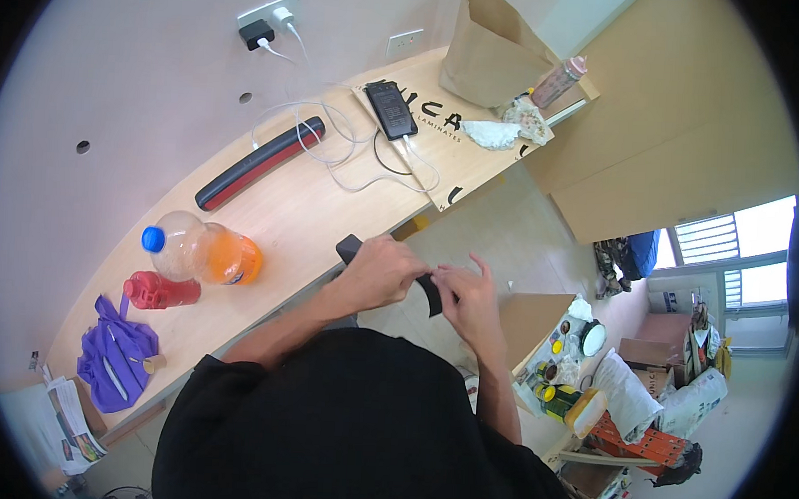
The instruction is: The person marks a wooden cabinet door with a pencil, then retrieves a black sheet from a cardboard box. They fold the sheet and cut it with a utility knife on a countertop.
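In front of my chest, past the near edge of the desk, both hands meet over a dark band-like object whose exact kind I cannot make out. My left hand (381,272) is closed round it, and a blocky dark end pokes out beyond the knuckles. Between the hands a curved black strip (430,295) hangs down. My right hand (467,299) pinches near the strip's upper part with thumb and fingertips, its little finger raised. The fingers of both hands partly hide the object.
On the wooden desk (293,231) lie a black-and-red bar (261,163), an orange drink bottle (208,248), a red bottle (160,290), a purple cloth bag (117,355) and a charging phone (391,110). A paper bag (493,53) stands behind. Jars (560,401) crowd a surface at right.
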`<state>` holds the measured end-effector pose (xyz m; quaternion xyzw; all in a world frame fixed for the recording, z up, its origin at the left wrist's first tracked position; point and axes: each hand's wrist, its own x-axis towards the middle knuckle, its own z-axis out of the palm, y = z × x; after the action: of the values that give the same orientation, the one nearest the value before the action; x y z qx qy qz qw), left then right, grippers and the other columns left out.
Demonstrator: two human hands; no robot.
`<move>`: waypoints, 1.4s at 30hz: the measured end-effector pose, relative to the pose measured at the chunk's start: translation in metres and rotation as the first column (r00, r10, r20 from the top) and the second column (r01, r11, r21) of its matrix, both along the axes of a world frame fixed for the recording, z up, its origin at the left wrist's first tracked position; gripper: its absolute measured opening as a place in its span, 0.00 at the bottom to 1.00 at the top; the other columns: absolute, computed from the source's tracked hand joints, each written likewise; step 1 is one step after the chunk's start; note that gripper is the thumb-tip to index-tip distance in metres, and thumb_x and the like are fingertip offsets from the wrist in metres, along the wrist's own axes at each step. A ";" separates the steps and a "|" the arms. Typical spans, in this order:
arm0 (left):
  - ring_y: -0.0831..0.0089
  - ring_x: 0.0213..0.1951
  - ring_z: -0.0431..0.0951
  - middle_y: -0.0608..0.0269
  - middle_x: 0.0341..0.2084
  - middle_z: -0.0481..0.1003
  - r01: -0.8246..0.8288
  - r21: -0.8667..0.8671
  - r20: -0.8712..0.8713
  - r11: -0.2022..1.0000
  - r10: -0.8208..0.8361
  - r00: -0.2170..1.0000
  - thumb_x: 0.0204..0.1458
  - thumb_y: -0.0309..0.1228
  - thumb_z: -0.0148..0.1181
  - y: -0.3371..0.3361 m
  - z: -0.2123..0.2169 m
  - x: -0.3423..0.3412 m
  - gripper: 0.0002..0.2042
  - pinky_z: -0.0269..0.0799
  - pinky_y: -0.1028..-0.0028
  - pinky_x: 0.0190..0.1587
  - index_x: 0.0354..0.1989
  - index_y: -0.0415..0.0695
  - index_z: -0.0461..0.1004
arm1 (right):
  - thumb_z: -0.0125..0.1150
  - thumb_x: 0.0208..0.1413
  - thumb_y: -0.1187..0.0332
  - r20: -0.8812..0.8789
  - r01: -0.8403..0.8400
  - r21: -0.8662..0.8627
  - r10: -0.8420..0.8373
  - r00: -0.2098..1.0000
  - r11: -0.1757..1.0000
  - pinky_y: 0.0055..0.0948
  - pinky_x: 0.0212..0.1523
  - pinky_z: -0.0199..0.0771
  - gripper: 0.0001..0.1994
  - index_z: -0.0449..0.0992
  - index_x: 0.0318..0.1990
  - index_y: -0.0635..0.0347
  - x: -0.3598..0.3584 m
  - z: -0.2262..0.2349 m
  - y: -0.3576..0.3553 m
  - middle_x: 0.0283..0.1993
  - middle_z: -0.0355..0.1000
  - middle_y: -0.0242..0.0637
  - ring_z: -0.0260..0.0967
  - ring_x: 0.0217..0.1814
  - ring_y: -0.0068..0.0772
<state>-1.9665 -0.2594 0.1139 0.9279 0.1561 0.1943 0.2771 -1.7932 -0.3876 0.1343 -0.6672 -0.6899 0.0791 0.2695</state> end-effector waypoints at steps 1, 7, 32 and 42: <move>0.61 0.35 0.81 0.63 0.29 0.81 -0.035 -0.049 -0.003 0.998 0.035 0.999 0.47 0.26 0.64 0.009 0.008 0.002 0.07 0.72 0.62 0.39 0.35 0.46 0.84 | 0.65 0.56 0.74 -0.015 -0.012 -0.022 0.011 1.000 1.000 0.50 0.67 0.62 0.05 0.84 0.37 0.56 0.008 0.004 0.013 0.39 0.83 0.37 0.81 0.45 0.34; 0.60 0.42 0.84 0.53 0.36 0.83 -0.186 0.086 0.043 0.979 0.183 0.982 0.45 0.24 0.65 0.054 0.020 0.010 0.09 0.75 0.65 0.44 0.36 0.42 0.83 | 0.62 0.58 0.74 -0.086 -0.121 -0.066 0.115 0.990 0.990 0.50 0.67 0.64 0.06 0.83 0.39 0.57 0.047 0.021 0.085 0.38 0.83 0.37 0.80 0.46 0.35; 0.62 0.42 0.84 0.57 0.35 0.84 -0.867 0.179 -0.079 0.464 0.886 0.458 0.46 0.21 0.67 0.038 0.087 0.147 0.11 0.75 0.63 0.45 0.40 0.40 0.82 | 0.64 0.52 0.72 -0.116 -0.879 -0.026 0.872 0.476 0.477 0.40 0.38 0.78 0.09 0.83 0.40 0.62 0.154 0.044 0.261 0.31 0.80 0.44 0.80 0.35 0.44; 0.58 0.34 0.83 0.57 0.31 0.83 -0.919 0.202 -0.153 0.338 0.938 0.312 0.46 0.20 0.65 -0.026 0.095 0.130 0.11 0.77 0.65 0.40 0.40 0.41 0.81 | 0.67 0.53 0.70 -0.187 -0.962 -0.008 0.945 0.270 0.274 0.39 0.33 0.77 0.11 0.84 0.44 0.62 0.135 0.047 0.251 0.32 0.81 0.45 0.79 0.32 0.48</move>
<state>-1.8362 -0.2857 0.2090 0.6954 0.6850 0.2093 0.0581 -1.6578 -0.1370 0.1810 -0.1268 -0.9241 0.3139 0.1771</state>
